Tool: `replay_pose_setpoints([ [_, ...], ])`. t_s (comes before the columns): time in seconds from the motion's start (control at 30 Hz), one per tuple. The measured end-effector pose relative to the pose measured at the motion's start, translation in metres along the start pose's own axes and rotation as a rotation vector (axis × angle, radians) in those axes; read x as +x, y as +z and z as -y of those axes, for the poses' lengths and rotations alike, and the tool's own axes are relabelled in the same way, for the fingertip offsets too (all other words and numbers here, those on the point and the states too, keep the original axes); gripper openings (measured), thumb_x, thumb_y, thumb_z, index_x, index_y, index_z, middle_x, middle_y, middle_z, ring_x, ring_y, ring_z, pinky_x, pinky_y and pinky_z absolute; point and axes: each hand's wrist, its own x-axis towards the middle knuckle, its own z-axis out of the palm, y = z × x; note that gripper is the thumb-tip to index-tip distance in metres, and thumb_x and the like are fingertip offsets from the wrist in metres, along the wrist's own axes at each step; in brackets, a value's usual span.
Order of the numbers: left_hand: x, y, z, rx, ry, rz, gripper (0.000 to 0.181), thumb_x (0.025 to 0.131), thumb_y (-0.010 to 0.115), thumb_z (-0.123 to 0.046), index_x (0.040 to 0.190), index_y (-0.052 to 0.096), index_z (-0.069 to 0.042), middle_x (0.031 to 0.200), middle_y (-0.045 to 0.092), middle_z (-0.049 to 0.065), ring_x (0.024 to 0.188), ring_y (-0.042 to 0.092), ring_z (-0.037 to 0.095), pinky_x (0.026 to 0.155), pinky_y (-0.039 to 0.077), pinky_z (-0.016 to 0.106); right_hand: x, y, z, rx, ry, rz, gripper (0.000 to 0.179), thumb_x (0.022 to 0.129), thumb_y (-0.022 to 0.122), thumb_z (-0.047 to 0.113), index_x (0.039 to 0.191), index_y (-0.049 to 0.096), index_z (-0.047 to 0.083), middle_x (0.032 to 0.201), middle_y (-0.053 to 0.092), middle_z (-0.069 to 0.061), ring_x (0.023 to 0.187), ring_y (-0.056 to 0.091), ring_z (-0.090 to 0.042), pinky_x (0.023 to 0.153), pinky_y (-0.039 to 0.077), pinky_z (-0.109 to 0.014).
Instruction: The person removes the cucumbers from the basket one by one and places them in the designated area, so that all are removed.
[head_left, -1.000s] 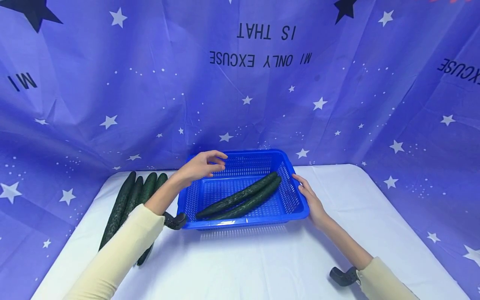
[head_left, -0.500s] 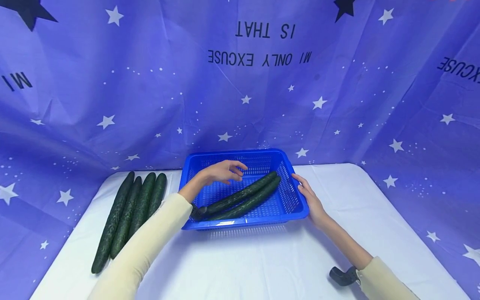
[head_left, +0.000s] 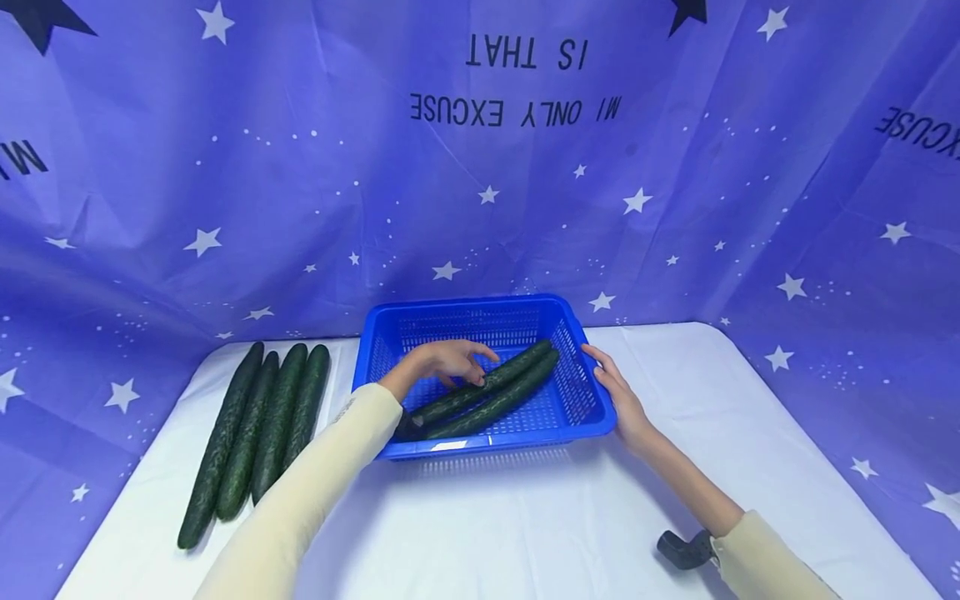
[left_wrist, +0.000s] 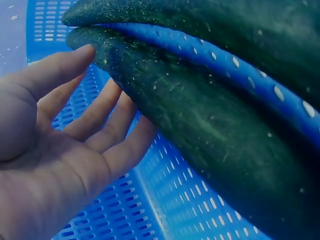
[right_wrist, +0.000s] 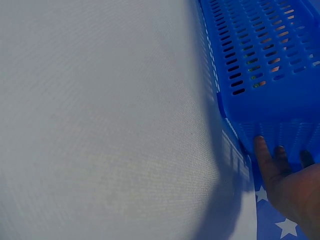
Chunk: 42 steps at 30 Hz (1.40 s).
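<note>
A blue plastic basket (head_left: 450,305) holds two dark green cucumbers, lying side by side at a slant. My left hand (head_left: 450,360) is inside it, over the upper-left side of the farther cucumber (head_left: 450,403). In the left wrist view, the fingers of my left hand (left_wrist: 75,130) are loosely bent beside that cucumber (left_wrist: 200,120), with some fingertips at its edge and the thumb by its tapered end. The nearer cucumber (head_left: 504,405) lies along it. My right hand (head_left: 626,408) rests against the basket's right side, its extended fingers (right_wrist: 267,160) touching the outer wall under the rim.
Several more cucumbers (head_left: 258,433) lie in a row on the white tablecloth (head_left: 570,533) left of the basket. A purple-blue star-printed curtain (head_left: 525,208) closes off the back and sides. Dark devices are on both wrists, the right one (head_left: 684,550) sticking out over the cloth.
My left hand has moved right and down into the basket, from above its left rim to the farther cucumber. The right hand stays at the basket's side.
</note>
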Motion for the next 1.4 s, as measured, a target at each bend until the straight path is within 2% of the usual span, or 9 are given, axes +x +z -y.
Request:
replay_pose_setpoints([
  [0.27,0.002,0.003,-0.001,0.069,-0.057,0.031,0.062,0.092,0.068,-0.002,0.147,0.050,-0.027,0.153,0.038,0.013,0.136,0.041,0.038,0.098,0.041,0.065,0.000,0.000,0.001,0.006,-0.006,0.013,0.050,0.111,0.024,0.030,0.159,0.017,0.016,0.161,0.013,-0.014,0.133,0.031,-0.041,0.093,0.045,-0.027],
  [0.43,0.002,0.007,-0.001,0.097,-0.060,0.017,0.068,0.089,0.073,-0.003,0.148,0.048,-0.026,0.158,0.028,0.015,0.131,0.046,0.039,0.094,0.047,0.058,-0.001,0.000,0.001,-0.004,-0.008,0.009,0.050,0.111,0.024,0.029,0.159,0.017,0.015,0.161,0.012,-0.016,0.134,0.029,-0.040,0.094,0.044,-0.027],
  [0.6,0.000,0.011,-0.004,0.107,-0.052,-0.025,0.066,0.088,0.073,-0.001,0.146,0.050,-0.023,0.155,0.033,0.016,0.127,0.050,0.035,0.090,0.052,0.053,0.000,0.000,0.001,-0.007,-0.009,0.008,0.050,0.111,0.024,0.029,0.158,0.018,0.016,0.161,0.012,-0.016,0.134,0.029,-0.041,0.094,0.044,-0.027],
  [0.77,0.000,0.010,-0.003,0.100,-0.048,-0.039,0.062,0.089,0.071,0.000,0.143,0.053,-0.023,0.159,0.027,0.014,0.133,0.043,0.037,0.094,0.048,0.057,0.000,-0.001,-0.001,0.000,-0.004,0.009,0.052,0.110,0.028,0.034,0.158,0.018,0.017,0.161,0.012,-0.015,0.134,0.030,-0.043,0.092,0.046,-0.028],
  [0.9,0.000,0.006,-0.001,0.070,-0.030,-0.036,0.060,0.089,0.070,-0.002,0.143,0.054,-0.023,0.161,0.023,0.013,0.134,0.041,0.038,0.099,0.042,0.062,0.000,-0.001,-0.002,-0.007,-0.001,0.007,0.052,0.110,0.028,0.036,0.158,0.018,0.017,0.161,0.012,-0.015,0.135,0.030,-0.042,0.092,0.046,-0.027],
  [1.03,-0.002,0.002,-0.001,0.023,-0.002,-0.041,0.058,0.088,0.070,-0.005,0.143,0.056,-0.020,0.158,0.027,0.015,0.120,0.050,0.031,0.093,0.047,0.047,0.001,-0.001,0.000,-0.012,0.003,0.002,0.052,0.110,0.028,0.035,0.159,0.018,0.017,0.162,0.012,-0.015,0.135,0.030,-0.043,0.092,0.046,-0.027],
  [1.13,-0.007,0.000,-0.004,0.003,0.020,-0.065,0.055,0.089,0.068,-0.006,0.141,0.058,-0.019,0.160,0.025,0.014,0.129,0.043,0.031,0.098,0.043,0.045,0.001,0.000,0.001,-0.011,0.005,0.000,0.052,0.110,0.028,0.035,0.159,0.018,0.017,0.162,0.012,-0.015,0.135,0.030,-0.043,0.092,0.046,-0.027],
  [1.27,-0.015,-0.005,-0.010,-0.016,0.055,-0.119,0.052,0.089,0.066,-0.005,0.139,0.060,-0.020,0.163,0.019,0.011,0.146,0.022,0.032,0.110,0.032,0.051,0.000,0.000,0.000,-0.004,-0.001,0.000,0.052,0.111,0.027,0.033,0.158,0.018,0.015,0.162,0.012,-0.016,0.135,0.029,-0.043,0.092,0.046,-0.027],
  [1.4,-0.026,-0.010,-0.016,-0.036,0.117,-0.182,0.052,0.090,0.065,-0.005,0.140,0.059,-0.020,0.162,0.023,0.009,0.143,0.028,0.030,0.109,0.035,0.050,-0.001,0.001,-0.001,0.001,0.003,-0.006,0.051,0.111,0.027,0.033,0.158,0.018,0.015,0.161,0.013,-0.017,0.132,0.032,-0.043,0.091,0.048,-0.029],
])
